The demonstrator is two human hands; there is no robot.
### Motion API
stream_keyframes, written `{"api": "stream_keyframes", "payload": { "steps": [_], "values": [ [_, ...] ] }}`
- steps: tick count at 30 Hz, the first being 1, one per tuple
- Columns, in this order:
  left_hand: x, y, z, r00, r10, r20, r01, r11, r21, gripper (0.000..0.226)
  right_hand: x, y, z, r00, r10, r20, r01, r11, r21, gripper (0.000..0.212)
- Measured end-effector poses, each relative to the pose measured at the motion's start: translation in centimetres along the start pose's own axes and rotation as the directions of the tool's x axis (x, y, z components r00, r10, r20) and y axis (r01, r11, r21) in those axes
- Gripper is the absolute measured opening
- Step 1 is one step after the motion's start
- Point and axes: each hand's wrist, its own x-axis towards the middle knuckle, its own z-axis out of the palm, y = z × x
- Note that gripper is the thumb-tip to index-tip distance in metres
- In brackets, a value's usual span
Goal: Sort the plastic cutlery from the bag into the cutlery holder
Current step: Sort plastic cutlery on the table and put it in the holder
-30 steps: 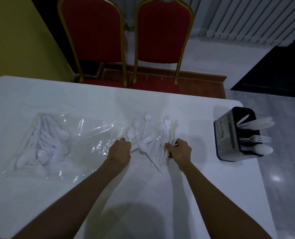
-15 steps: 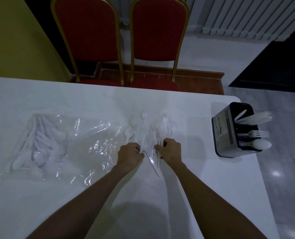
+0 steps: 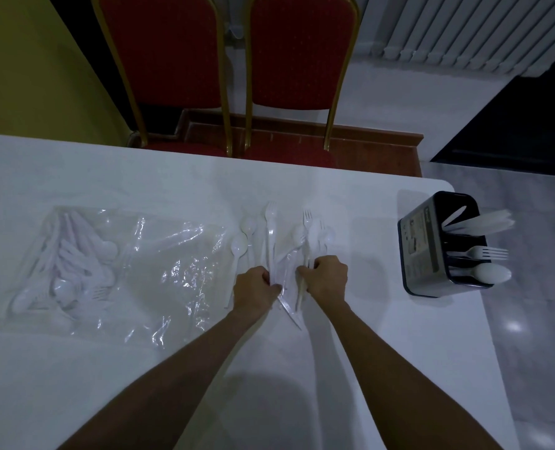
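While our left hand (image 3: pixel 257 285) and right hand (image 3: pixel 327 277) each grip the loose cutlery (image 3: pixel 271 232), the bag (image 3: pixel 113 264) lies at 9 o'clock, the cutlery holder (image 3: pixel 422 243) at 3 o'clock by the worktop (image 3: pixel 448 326) edge.

a red chair (image 3: pixel 165 53) and a second red chair (image 3: pixel 298 53), both gold-framed, are set side by side beyond the far edge of the white table (image 3: pixel 75 384). a white radiator (image 3: pixel 464 30) is mounted past its far right corner, and a yellow wall (image 3: pixel 19 76) is seen beyond its far left corner.

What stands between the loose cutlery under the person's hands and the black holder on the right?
Nothing visible. The left hand and right hand grip the loose cutlery, and only bare table lies between it and the cutlery holder at the right edge.
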Motion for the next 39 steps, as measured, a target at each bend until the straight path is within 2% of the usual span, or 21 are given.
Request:
{"api": "stream_keyframes", "payload": {
  "steps": [3,10,15,23,33,37,39],
  "values": [
    [0.1,-0.1,0.5,1.000,0.012,0.001,-0.012,1.000,-0.006,0.021,0.1,-0.7,1.0,1.000,-0.017,0.026,0.017,1.000,0.007,0.033],
    [0.3,0.0,0.8,0.998,0.052,-0.048,-0.052,0.999,-0.002,0.014,0.6,-0.7,1.2,0.998,0.043,0.047,-0.045,0.998,0.045,0.023],
    [0.6,0.5,1.4,0.999,0.027,-0.022,-0.028,1.000,-0.010,0.016,0.9,0.1,0.0,0.996,0.093,0.006,-0.093,0.995,0.036,0.027],
    [0.7,2.2,2.9,1.000,0.012,-0.023,-0.013,1.000,-0.022,0.022,1.2,1.1,-1.4,0.997,0.078,-0.020,-0.077,0.996,0.034,0.033],
    [0.5,3.1,4.3,1.000,0.013,0.008,-0.013,0.999,-0.029,0.027,1.2,1.7,-2.2,0.995,0.045,-0.083,-0.044,0.999,0.019,0.029],
    [0.7,3.3,4.3,0.999,0.022,0.040,-0.025,0.998,0.062,0.022,1.0,1.9,-2.4,0.997,0.031,-0.075,-0.030,0.999,0.020,0.031],
    [0.5,3.4,4.0,0.998,0.019,0.056,-0.025,0.995,0.098,0.031,0.8,2.0,-2.6,0.997,0.029,-0.067,-0.027,0.999,0.026,0.032]
  ]
}}
